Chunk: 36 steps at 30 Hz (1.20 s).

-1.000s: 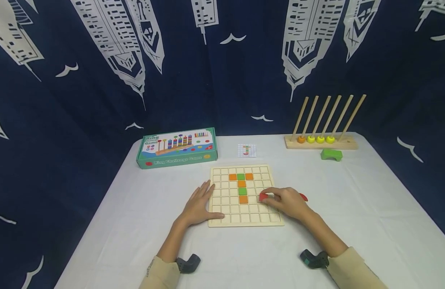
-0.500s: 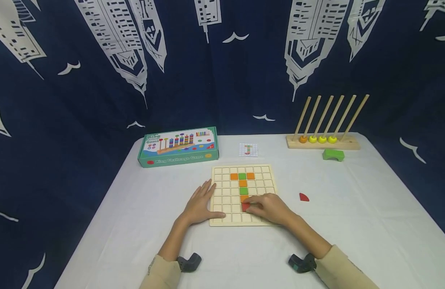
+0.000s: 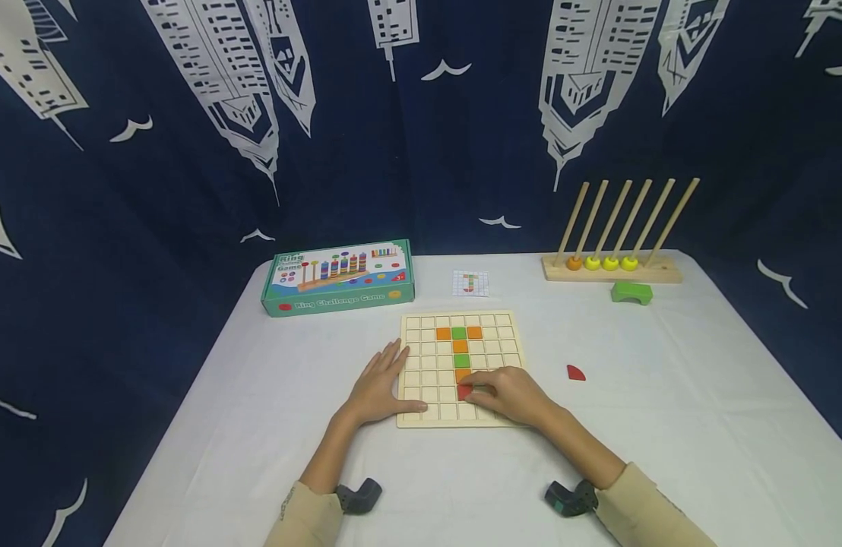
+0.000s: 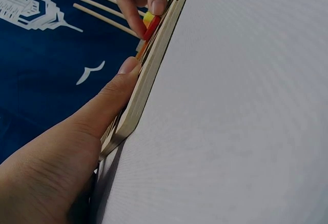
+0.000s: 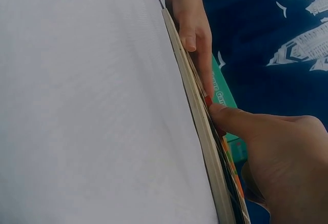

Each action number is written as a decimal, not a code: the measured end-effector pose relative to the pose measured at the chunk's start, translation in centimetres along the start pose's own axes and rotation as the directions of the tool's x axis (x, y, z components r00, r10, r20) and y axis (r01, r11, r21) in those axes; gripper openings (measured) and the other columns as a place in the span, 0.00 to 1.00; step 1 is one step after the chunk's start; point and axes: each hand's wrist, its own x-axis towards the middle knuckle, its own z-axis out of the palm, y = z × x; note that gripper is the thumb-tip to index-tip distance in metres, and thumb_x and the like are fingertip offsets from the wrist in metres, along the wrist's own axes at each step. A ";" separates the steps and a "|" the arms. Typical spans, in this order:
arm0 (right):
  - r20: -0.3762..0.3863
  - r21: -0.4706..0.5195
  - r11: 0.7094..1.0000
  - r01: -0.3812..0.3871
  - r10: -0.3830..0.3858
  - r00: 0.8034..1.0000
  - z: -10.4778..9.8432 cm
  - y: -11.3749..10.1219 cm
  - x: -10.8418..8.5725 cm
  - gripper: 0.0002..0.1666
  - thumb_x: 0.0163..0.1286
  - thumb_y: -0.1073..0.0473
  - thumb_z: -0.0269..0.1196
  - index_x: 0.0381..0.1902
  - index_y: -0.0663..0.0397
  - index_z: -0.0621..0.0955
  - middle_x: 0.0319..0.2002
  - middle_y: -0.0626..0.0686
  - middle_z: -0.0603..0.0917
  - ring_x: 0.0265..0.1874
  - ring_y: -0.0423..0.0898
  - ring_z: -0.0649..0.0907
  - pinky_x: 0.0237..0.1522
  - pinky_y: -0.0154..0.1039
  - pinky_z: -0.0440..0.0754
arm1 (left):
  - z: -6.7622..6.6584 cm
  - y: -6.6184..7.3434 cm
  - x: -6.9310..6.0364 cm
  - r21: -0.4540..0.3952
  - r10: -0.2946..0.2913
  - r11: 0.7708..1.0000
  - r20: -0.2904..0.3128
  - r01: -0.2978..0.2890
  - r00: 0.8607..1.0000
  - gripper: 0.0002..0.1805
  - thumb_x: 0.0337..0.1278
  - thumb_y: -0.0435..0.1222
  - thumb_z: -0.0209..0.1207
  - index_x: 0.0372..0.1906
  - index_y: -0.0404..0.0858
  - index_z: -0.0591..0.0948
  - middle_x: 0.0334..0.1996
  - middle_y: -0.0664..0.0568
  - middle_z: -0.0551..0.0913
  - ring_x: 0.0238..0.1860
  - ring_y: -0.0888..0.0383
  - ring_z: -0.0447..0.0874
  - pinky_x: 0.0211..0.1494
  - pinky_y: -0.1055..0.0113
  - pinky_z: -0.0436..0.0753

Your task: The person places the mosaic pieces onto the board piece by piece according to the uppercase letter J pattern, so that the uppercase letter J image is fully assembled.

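Note:
On the table lies a wooden grid board [image 3: 421, 319] with orange and green square tiles [image 3: 461, 361] set in a T-like pattern. My left hand [image 3: 371, 392] rests at the board's left edge, fingers straight, thumb over the near left corner. Between thumb and fingertips my right hand [image 3: 513, 395] pinches a red square tile [image 3: 464, 393], just below the lowest orange tile. In the left wrist view this red tile [image 4: 151, 27] stands tilted against the board's surface. Right of the board lies a red quarter-round piece [image 3: 575, 373].
Behind the board is a small pattern card [image 3: 470, 283]. A green game box [image 3: 337, 279] stands at the back left. At the back right are a peg rack [image 3: 612, 270] with several beads and a green arch block [image 3: 631, 293].
My right hand has carried the red tile leftward and nearer to me, to under the lowest orange tile, uncovering the red quarter-round piece. In the last half second hardly anything moves. My left hand stays put.

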 end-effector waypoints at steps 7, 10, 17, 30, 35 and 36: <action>-0.007 0.004 1.000 0.005 -0.005 1.000 0.1 0.1 0.0 0.14 0.59 0.49 0.66 0.43 0.43 0.85 0.37 0.40 0.85 0.17 0.32 0.66 0.25 0.29 0.69 | 0.0 0.0 0.0 -0.002 0.007 1.000 -0.006 -0.007 1.000 0.63 0.32 0.71 0.58 0.71 0.38 0.54 0.72 0.48 0.46 0.72 0.56 0.39 0.71 0.59 0.42; -0.010 -0.008 1.000 0.007 -0.007 1.000 0.0 0.2 -0.2 0.15 0.59 0.48 0.65 0.44 0.43 0.85 0.38 0.40 0.85 0.23 0.32 0.74 0.31 0.33 0.75 | 0.0 0.1 0.0 -0.003 0.001 1.000 -0.001 -0.001 1.000 0.63 0.31 0.72 0.58 0.71 0.39 0.54 0.72 0.49 0.46 0.72 0.56 0.39 0.71 0.59 0.43; -0.061 -0.013 0.999 -0.041 0.040 0.997 -1.3 1.4 -1.8 0.16 0.57 0.47 0.67 0.43 0.42 0.84 0.20 0.36 0.80 0.18 0.29 0.70 0.25 0.32 0.74 | 0.0 0.2 0.0 -0.012 -0.002 1.000 0.003 0.002 1.000 0.63 0.31 0.72 0.59 0.71 0.39 0.53 0.72 0.49 0.46 0.72 0.57 0.38 0.71 0.60 0.42; -0.229 -0.103 0.958 -0.268 0.240 0.943 -6.0 6.0 -6.7 0.17 0.55 0.51 0.69 0.43 0.46 0.84 0.10 0.37 0.58 0.11 0.33 0.57 0.14 0.30 0.57 | -0.1 0.1 0.0 -0.034 -0.009 0.999 0.013 0.009 1.000 0.63 0.31 0.71 0.59 0.72 0.39 0.53 0.73 0.49 0.45 0.72 0.56 0.37 0.71 0.60 0.41; -0.277 -0.129 0.940 -0.315 0.271 0.922 -6.8 7.5 -8.3 0.17 0.54 0.54 0.70 0.43 0.48 0.84 0.11 0.39 0.58 0.12 0.35 0.57 0.13 0.30 0.56 | 0.0 0.0 0.0 -0.026 -0.010 1.000 0.008 0.010 1.000 0.63 0.30 0.72 0.59 0.71 0.39 0.54 0.72 0.50 0.45 0.72 0.57 0.37 0.71 0.61 0.41; -0.283 -0.132 0.937 -0.322 0.276 0.919 -6.9 7.7 -8.5 0.17 0.53 0.55 0.71 0.43 0.48 0.84 0.11 0.39 0.58 0.12 0.35 0.57 0.13 0.30 0.56 | 0.0 0.0 0.0 -0.022 -0.012 1.000 0.008 0.012 1.000 0.63 0.30 0.72 0.59 0.72 0.39 0.54 0.73 0.50 0.45 0.72 0.58 0.37 0.71 0.61 0.41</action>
